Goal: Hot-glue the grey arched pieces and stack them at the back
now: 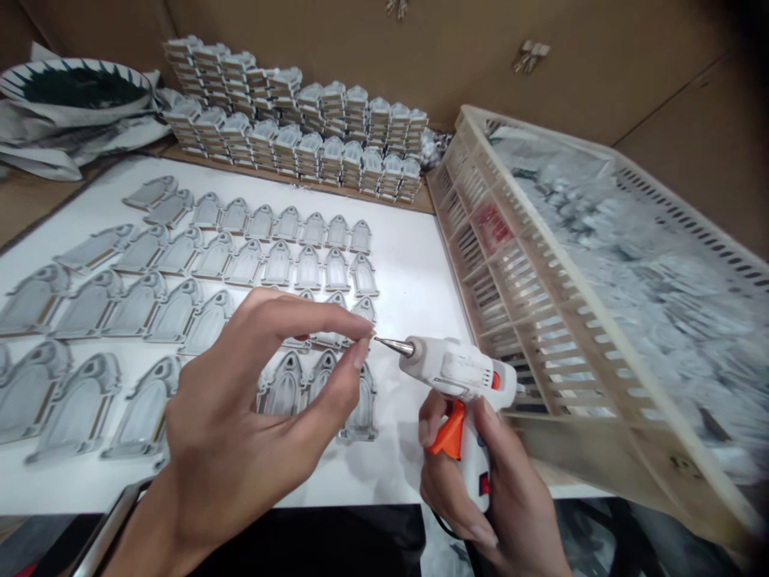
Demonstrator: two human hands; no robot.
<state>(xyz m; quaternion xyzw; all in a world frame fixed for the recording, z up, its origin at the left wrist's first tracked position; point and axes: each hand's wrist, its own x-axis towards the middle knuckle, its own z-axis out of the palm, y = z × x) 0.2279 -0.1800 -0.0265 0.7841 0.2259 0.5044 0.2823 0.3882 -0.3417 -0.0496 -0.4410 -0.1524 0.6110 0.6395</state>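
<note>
Because the left hand (252, 417) has thumb and forefinger pinched shut, with whatever sits between the fingertips (360, 353) too small to make out, the chief danger is how close the hot metal comes. The nozzle (395, 346) of the glue gun (462, 377) points in from three o'clock and stops just beside that pinch, barely apart from the skin. The right hand (481, 489) is wrapped closed around the gun's grip, one finger lying on the orange trigger (450, 433). A squeeze too hard would likely push glue onto the fingertips rather than onto anything they hold, and a small wobble of either wrist could bring the tip against the thumb and burn it. A drip or a thread of glue would fall on the grey arch-shaped pieces (174, 308) directly under the pinch, lying in rows on the white board (414, 264) and spreading out toward nine and eleven o'clock, which would probably foul their faces. The plastic basket (577, 320) of silvery bits stands tilted at three o'clock, very near the right hand, so an elbow swing could knock it. The stacks (300, 128) of the same pieces at twelve o'clock sit well apart and seem safe.
</note>
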